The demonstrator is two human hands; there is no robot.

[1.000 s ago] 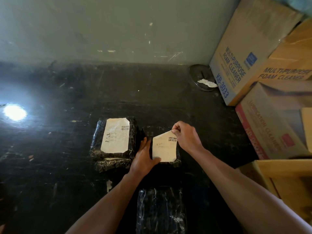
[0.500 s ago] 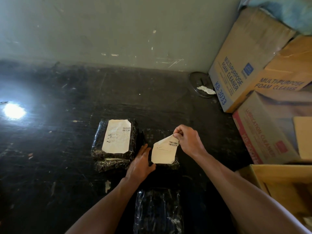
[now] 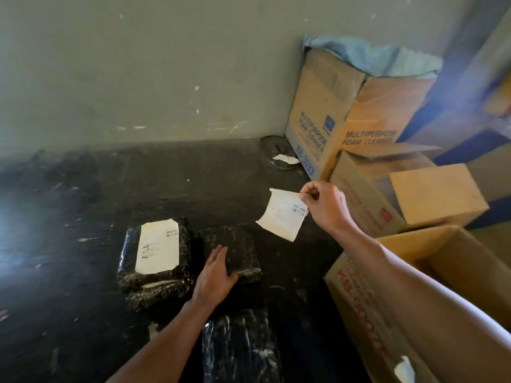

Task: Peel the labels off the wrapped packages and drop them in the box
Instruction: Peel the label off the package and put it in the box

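My right hand [image 3: 323,205] pinches the top corner of a white label [image 3: 282,214], which hangs free in the air, right of the packages. Below it lies a black wrapped package [image 3: 237,250] with a bare top; my left hand [image 3: 215,275] rests flat on its near left edge, fingers spread. To the left sits another black wrapped package [image 3: 157,261] with a white label [image 3: 157,247] stuck on top, stacked on a second one. A third dark package [image 3: 240,346] lies nearest me. An open cardboard box [image 3: 359,297] stands at the lower right, under my right forearm.
Stacked cardboard boxes [image 3: 326,117] marked foam cleaner fill the right corner against the grey wall, with a blue cloth on top. A round dark dish [image 3: 276,153] with a paper scrap sits by them. The packages lie on a dark, scuffed surface [image 3: 83,299].
The label has come fully off the middle package and my right hand has lifted it up and to the right. My left hand stays on the package. The view has turned right.
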